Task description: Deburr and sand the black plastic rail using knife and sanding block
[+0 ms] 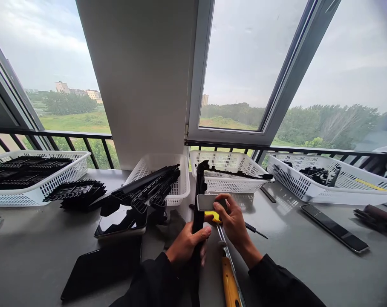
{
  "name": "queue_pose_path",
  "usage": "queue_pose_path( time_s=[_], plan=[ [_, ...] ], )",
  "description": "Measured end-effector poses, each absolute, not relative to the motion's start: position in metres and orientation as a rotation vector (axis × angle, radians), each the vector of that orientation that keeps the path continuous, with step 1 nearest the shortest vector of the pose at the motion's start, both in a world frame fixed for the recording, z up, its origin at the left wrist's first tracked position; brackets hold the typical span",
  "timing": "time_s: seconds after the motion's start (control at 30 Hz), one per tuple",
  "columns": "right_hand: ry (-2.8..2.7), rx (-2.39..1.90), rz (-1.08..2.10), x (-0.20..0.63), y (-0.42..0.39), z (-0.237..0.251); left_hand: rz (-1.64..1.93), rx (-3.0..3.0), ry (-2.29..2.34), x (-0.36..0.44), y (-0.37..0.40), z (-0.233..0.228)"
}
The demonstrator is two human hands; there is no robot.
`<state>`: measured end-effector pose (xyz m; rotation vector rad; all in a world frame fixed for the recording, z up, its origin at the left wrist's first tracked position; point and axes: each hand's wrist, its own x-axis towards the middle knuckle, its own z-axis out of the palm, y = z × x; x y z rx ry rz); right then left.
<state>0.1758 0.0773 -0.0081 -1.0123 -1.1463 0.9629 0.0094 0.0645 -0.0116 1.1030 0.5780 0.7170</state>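
On table, far-left basket [73, 168] of black frames [24, 169], right basket [289, 179] nearly bare

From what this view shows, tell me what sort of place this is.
Probably a small assembly or sorting bench by a window. White perforated baskets of black plastic parts line the grey table, and the left hand grips a black frame while the right hand holds a flat grey piece.

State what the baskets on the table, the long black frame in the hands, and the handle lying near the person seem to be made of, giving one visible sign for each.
White baskets: likely moulded plastic, matte, shown by the uniform lattice walls.
Black frame, gripped by the left hand: probably plastic, dull black with moulded ribs.
Orange-yellow handle: wood or plastic, smooth; it cannot be settled.
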Motion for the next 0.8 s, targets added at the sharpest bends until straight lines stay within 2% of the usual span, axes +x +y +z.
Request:
queue_pose_path(
  time_s=[0.27,0.43,0.8],
  plan=[
    [-1.243,-1.034,0.917,0.1804,0.0774,-0.0059,0.740,1.114,0.616,0.0116,0.0628,-0.0131],
    [-1.331,-1.000,1.035,0.1810,0.0746,-0.0054,0.756,1.128,0.629,0.0114,0.0622,-0.0110],
    [-1.333,-0.978,1.090,0.1835,0.0746,-0.0042,0.801,1.093,0.619,0.0124,0.0632,-0.0088]
  ],
)
